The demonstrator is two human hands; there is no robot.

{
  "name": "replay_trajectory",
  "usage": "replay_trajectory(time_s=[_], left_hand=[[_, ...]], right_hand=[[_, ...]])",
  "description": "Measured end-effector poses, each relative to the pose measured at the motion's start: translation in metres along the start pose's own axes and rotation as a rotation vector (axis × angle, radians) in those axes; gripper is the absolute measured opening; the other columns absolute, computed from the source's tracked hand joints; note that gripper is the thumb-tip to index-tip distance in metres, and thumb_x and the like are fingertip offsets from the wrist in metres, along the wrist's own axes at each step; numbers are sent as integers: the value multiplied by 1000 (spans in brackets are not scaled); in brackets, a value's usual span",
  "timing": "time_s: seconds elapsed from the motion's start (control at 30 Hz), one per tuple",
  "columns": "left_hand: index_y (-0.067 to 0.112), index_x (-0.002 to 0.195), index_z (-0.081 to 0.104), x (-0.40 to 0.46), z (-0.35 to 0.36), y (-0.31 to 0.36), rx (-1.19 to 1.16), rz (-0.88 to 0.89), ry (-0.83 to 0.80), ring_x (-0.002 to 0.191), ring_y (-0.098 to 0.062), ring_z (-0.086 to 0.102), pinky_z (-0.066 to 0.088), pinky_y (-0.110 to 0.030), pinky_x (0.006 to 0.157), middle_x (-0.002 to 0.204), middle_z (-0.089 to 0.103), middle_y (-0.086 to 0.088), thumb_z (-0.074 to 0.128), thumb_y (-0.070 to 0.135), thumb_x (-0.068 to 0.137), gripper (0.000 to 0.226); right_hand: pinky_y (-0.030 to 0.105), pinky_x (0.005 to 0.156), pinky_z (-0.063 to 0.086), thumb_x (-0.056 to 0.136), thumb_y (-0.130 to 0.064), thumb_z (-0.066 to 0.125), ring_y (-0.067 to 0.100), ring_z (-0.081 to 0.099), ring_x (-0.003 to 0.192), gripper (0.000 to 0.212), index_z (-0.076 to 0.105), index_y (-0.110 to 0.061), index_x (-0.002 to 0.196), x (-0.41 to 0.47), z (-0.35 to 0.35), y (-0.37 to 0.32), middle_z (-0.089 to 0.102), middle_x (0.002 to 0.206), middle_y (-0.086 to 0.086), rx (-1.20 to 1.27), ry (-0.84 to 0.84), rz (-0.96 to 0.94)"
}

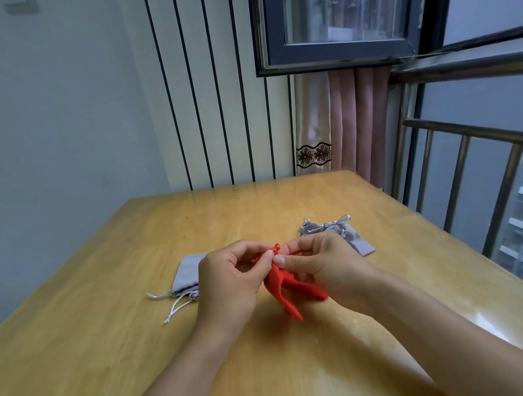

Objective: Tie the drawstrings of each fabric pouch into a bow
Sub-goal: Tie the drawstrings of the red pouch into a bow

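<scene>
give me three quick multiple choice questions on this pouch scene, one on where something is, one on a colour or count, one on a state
1. Where does the grey pouch with loose drawstrings lie?
A. on the table by the left hand
B. on the window sill
C. on the railing

2. What colour is the pouch in the hands?
A. blue
B. red
C. green

3. What are the hands doing?
A. resting flat on the table
B. both pinching at the pouch's top
C. holding nothing

Answers:
1 A: the grey pouch lies on the table, its cords trailing, beside the left hand.
2 B: the red pouch.
3 B: left hand and right hand meet at its drawstrings.
</scene>
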State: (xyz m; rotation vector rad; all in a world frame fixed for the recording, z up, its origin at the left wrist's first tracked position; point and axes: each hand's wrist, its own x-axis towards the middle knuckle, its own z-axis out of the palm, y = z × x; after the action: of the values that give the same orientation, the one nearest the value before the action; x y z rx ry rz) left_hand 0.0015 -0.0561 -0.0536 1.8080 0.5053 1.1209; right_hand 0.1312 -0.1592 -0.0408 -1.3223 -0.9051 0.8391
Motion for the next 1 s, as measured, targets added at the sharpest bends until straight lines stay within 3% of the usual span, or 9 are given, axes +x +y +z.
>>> replay_trajectory(time_s=[0.13,0.23,0.37,0.53,0.7,0.87,1.0], left_hand=[[13,85,76,3,2,-2,-216,-163,11,74,-14,73,54,-18,66,76,77,-3,75,2,81,12],[9,89,74,1,2,-4,-356,-281,1,79,-19,73,56,-22,73,82,77,-10,75,1,80,12],[7,91,74,2,0,-8,-391,-272,-28,81,-25,72,57,-32,81,84,77,-14,77,3,77,15],[10,81,74,6,0,-9,-314,-143,-33,72,-20,71,58,-26,71,76,76,-11,77,-1,76,12],[11,78,72,3,0,-6,-247,-52,-40,67,-13,71,57,-23,66,70,74,-4,76,-5,77,16],[16,78,76,2,-6,-3,165,315,-74,70,-6,71,56,-19,71,73,74,10,78,2,78,15],[15,81,78,5,-11,-1,324,509,-76,74,0,68,51,-14,70,77,74,11,80,3,76,14]], right_hand=[[15,49,43,84,-8,77,8,51,52,8,73,-2,88,2,0,1,66,69,7,-120,33,-80],[16,42,35,91,-10,70,6,45,43,12,70,1,95,3,0,3,61,56,-1,-154,5,-65],[15,40,35,100,-12,57,4,48,42,17,64,3,99,1,-3,3,62,59,-1,-63,-127,-12],[19,58,45,103,-16,52,10,59,64,17,62,-3,103,5,-4,5,66,77,4,-23,-188,32],[22,64,45,103,-16,51,12,58,68,17,63,-6,98,5,-4,6,64,77,3,-2,-199,63],[28,63,41,104,-14,48,15,55,65,24,62,-9,85,6,-3,8,61,72,4,58,-202,93],[33,66,35,104,-15,46,20,51,70,25,61,-9,84,8,-2,12,61,76,7,39,-223,89]])
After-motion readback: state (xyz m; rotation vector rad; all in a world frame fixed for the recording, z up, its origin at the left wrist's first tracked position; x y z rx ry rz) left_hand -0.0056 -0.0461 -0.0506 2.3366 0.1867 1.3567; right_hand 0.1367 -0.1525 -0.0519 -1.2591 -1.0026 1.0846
